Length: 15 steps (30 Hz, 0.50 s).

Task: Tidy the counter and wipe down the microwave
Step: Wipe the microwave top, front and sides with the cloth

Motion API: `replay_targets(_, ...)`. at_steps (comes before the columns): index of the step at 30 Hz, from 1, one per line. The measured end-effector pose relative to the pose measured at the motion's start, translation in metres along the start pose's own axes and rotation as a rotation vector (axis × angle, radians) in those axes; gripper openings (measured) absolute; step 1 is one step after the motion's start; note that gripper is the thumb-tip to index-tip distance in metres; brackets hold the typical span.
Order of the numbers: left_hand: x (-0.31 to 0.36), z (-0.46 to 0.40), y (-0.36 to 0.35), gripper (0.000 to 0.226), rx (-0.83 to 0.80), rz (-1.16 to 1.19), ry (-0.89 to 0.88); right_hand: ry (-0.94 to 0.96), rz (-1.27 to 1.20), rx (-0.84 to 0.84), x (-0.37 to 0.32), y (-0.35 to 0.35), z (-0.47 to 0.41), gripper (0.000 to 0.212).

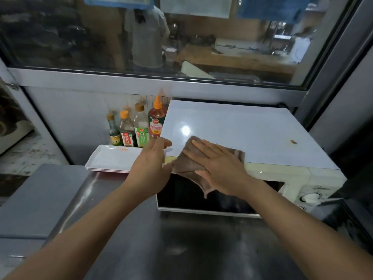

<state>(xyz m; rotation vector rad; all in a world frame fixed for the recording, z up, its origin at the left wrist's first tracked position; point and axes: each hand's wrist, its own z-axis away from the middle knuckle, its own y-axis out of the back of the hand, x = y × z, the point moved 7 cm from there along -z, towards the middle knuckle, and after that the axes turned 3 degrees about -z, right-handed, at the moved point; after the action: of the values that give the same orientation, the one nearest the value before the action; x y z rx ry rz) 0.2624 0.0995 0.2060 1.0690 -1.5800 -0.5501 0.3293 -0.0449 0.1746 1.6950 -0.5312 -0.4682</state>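
The right hand (pixel 217 166) lies flat, fingers straight, pressing a brown cloth (pixel 193 164) over the front left edge of the microwave (pixel 252 134). The left hand (pixel 150 164), relaxed and holding nothing, hovers at that corner. Bare top stretches rightward.

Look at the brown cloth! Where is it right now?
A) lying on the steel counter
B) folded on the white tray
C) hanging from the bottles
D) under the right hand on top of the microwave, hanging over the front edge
D: the right hand lies flat on the brown cloth, pressing it on the microwave top at its front left corner, and part of the cloth droops over the dark door.
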Motion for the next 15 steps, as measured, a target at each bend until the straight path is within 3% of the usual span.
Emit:
replay_targets(4, 0.033, -0.005, -0.035, 0.047, -0.094, -0.044, -0.072, -0.109, -0.046, -0.035, 0.062, 0.016, 0.061, 0.06)
replay_targets(9, 0.043, -0.008, -0.053, 0.038, -0.001, -0.159, -0.055, -0.355, 0.021, -0.001, 0.131, 0.03, 0.129, 0.057)
replay_targets(12, 0.047, -0.008, -0.057, 0.037, 0.027, -0.212, -0.032, -0.406, 0.082, 0.003, 0.12, 0.024, 0.121, 0.06)
replay_targets(15, 0.07, -0.011, -0.069, 0.036, -0.004, -0.192, -0.082, -0.324, 0.106, 0.052, 0.085, 0.018, 0.096, 0.058)
